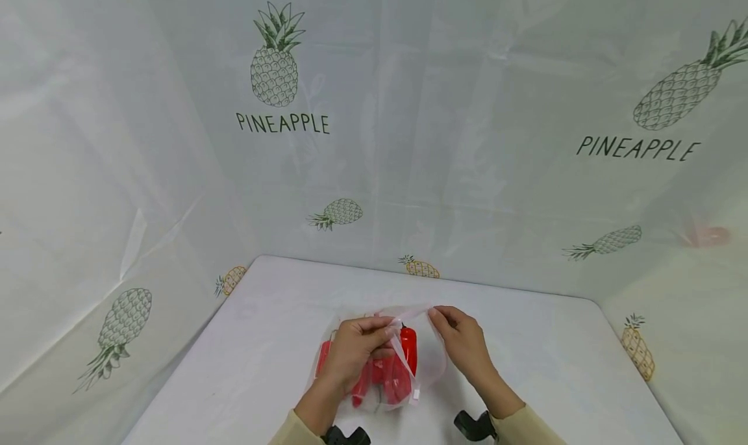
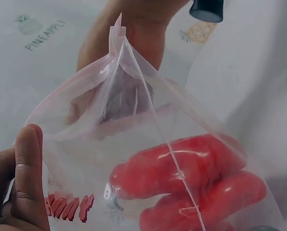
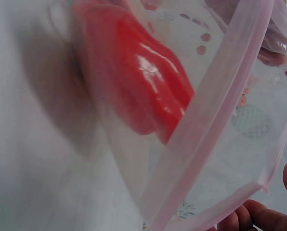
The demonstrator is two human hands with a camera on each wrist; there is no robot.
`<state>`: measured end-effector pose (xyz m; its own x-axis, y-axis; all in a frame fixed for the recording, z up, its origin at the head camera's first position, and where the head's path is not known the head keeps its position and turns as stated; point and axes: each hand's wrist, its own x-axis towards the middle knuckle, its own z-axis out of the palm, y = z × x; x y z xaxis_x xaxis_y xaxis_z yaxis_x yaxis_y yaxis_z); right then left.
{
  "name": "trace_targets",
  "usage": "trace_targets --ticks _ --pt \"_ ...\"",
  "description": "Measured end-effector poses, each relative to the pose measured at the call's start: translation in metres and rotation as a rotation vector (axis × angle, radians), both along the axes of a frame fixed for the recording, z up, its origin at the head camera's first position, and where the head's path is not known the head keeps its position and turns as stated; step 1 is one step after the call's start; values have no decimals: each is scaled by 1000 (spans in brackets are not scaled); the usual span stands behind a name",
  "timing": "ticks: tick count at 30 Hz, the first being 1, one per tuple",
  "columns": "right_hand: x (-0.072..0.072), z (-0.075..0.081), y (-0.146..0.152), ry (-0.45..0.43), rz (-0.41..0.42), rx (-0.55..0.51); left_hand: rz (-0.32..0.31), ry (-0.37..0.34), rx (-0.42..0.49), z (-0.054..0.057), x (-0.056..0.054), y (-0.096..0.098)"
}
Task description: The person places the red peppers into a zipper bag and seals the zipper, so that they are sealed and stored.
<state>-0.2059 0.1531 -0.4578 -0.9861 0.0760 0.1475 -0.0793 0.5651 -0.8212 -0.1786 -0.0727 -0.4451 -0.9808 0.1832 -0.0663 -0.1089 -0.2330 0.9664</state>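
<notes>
A clear zip bag (image 1: 431,360) with pinkish edges stands on the white table, its mouth spread apart. Several red peppers (image 1: 409,349) are inside it; their smooth, shiny sides show through the film in the left wrist view as red peppers (image 2: 182,166). My left hand (image 1: 353,351) pinches the bag's rim on the left, in front of some of the peppers. On the other side my right hand (image 1: 464,342) pinches the rim between thumb and fingers. Up close in the right wrist view, fingertips of the right hand (image 3: 247,216) sit at the pink rim (image 3: 215,110).
The white table (image 1: 234,367) ends at a pineapple-print curtain (image 1: 438,139) that hangs behind it and along both sides. Black wrist mounts (image 1: 474,425) sit near both sleeves. Red print (image 2: 69,208) marks the bag's film.
</notes>
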Motion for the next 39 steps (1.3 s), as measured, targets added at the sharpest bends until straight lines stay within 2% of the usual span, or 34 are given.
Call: trace_targets --ticks 6,10,21,23,28,30,32,36,39 --pt "-5 1 -8 -48 -4 -39 -14 -2 -10 -5 2 3" --pt "-6 2 -11 -50 -1 -34 -14 -7 0 -7 2 5" --pt "-5 3 -10 21 7 20 -17 -2 -16 -12 4 9" --pt "-7 2 -9 26 -2 32 -15 27 -71 -12 5 10" --pt "-15 0 -4 52 -48 15 -38 135 -285 -14 15 19" --pt "-18 0 -3 59 -65 4 -51 153 -331 -15 19 23" --pt "-21 0 -1 59 -78 -8 -51 141 -351 -16 23 25" --pt "-24 -2 0 43 -98 -41 -52 47 -307 -21 33 25" --pt "-25 -2 0 34 -105 -69 -126 -44 -206 -29 44 21"
